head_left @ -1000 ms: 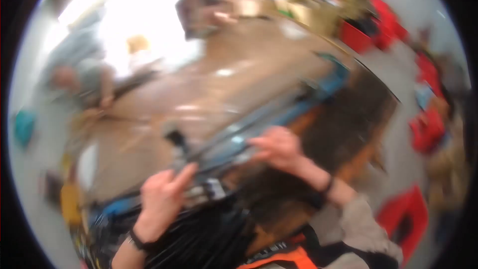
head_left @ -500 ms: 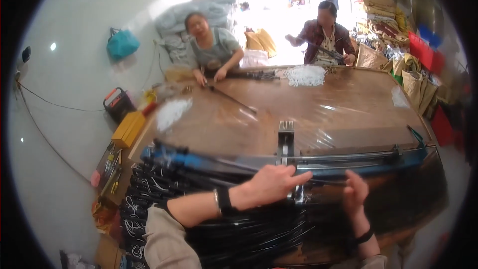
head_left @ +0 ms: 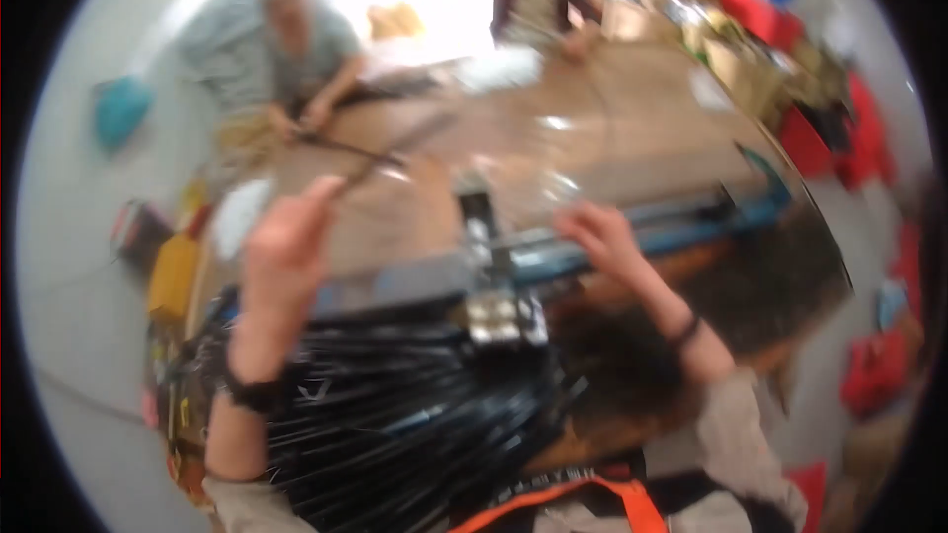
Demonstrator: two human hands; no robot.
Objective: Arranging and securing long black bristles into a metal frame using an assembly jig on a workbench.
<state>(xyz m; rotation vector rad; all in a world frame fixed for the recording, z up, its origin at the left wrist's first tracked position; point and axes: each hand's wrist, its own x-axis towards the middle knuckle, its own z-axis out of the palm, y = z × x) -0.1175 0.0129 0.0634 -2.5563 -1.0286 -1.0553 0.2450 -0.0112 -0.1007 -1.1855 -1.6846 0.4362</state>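
Note:
My left hand (head_left: 291, 247) is raised over the left part of the table, fingers smeared by motion, so what it holds, if anything, cannot be made out. My right hand (head_left: 600, 235) hovers by the blue rail (head_left: 681, 229), its fingers bunched and blurred. Between my hands stands a metal fixture (head_left: 478, 222) with a shiny block (head_left: 499, 321) at its near end. A fan of long black rods (head_left: 415, 415), glossy and packed together, lies in front of me, below my left forearm.
Across the brown table (head_left: 415, 212) sit a person in grey (head_left: 311, 54) with a dark rod and a person in dark red (head_left: 538, 0). White heaps (head_left: 499, 69) lie near them. A yellow box (head_left: 173, 276) stands left; red bins (head_left: 805, 138) are right.
My hands have drawn apart: the left swung up and leftward from the fixture, the right moved up and leftward in the picture. The whole view has shifted and blurred.

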